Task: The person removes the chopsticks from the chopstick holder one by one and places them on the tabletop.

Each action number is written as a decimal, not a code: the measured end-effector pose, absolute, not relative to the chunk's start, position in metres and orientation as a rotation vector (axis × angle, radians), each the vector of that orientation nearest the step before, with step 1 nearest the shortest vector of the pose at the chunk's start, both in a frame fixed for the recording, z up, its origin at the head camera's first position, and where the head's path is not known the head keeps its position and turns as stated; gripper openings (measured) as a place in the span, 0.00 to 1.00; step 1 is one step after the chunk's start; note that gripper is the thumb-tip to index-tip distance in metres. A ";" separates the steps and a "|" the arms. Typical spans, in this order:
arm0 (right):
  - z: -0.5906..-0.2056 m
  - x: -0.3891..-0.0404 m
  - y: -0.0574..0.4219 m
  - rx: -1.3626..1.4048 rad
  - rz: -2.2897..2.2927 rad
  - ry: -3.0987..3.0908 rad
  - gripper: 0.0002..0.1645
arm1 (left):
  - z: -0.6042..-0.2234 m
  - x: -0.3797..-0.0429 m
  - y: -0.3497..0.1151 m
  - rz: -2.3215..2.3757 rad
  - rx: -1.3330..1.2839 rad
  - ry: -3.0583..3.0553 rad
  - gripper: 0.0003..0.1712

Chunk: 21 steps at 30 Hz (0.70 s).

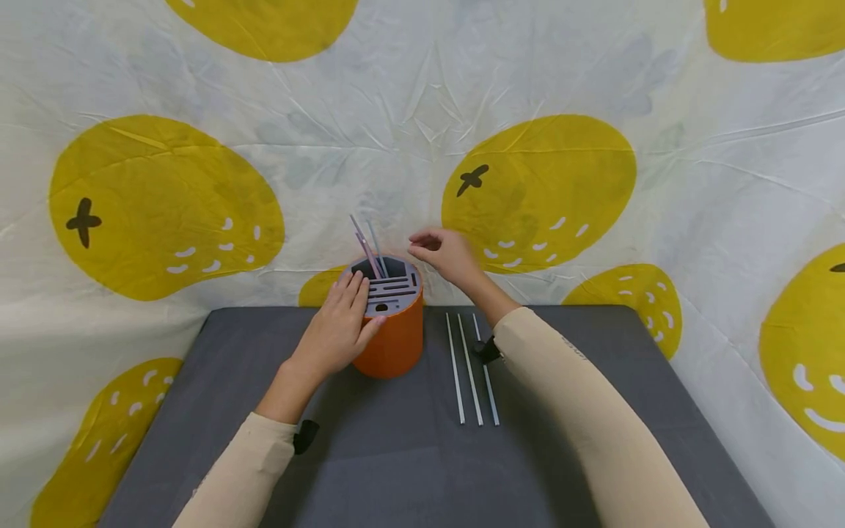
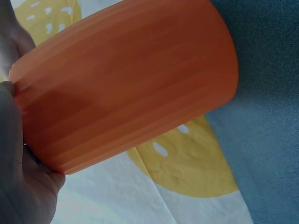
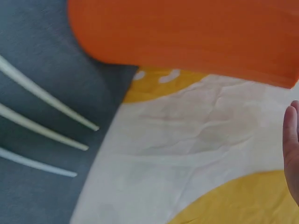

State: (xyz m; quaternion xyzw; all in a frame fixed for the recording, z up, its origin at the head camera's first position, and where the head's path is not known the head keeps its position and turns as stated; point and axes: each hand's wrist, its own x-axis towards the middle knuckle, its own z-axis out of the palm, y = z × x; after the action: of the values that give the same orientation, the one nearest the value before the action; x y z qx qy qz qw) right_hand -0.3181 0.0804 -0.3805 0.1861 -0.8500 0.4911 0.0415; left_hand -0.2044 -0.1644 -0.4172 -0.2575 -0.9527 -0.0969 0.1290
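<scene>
An orange cylindrical holder (image 1: pixel 389 345) with a grey slotted top (image 1: pixel 396 302) stands near the table's back edge. Several thin sticks (image 1: pixel 367 251), pinkish and bluish, lean up out of its rear compartment. My left hand (image 1: pixel 337 326) rests on the left of the top, fingers extended over it and thumb along the front rim; the left wrist view shows this hand (image 2: pixel 39 186) at the holder's (image 2: pixel 126 84) upper end. Just right of the holder's top, my right hand (image 1: pixel 445 253) hovers, fingers loosely bent, nothing visible in them.
Three pale thin sticks (image 1: pixel 470 370) lie side by side on the dark grey table (image 1: pixel 396 477), right of the holder and partly under the right forearm. Behind the table hangs a white cloth (image 1: pixel 370 176) printed with yellow fruit shapes.
</scene>
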 end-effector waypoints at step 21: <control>-0.368 -0.334 0.023 0.573 1.566 -2.697 0.17 | -0.419 -0.205 -0.164 -0.272 -0.749 -2.766 0.43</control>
State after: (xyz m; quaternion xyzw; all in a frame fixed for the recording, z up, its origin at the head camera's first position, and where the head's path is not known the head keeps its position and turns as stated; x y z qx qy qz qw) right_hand -0.3340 0.0232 -0.3684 0.1806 -0.8504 0.4939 -0.0145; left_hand -0.2046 -0.1645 -0.4185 -0.2581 -0.9526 -0.0937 0.1312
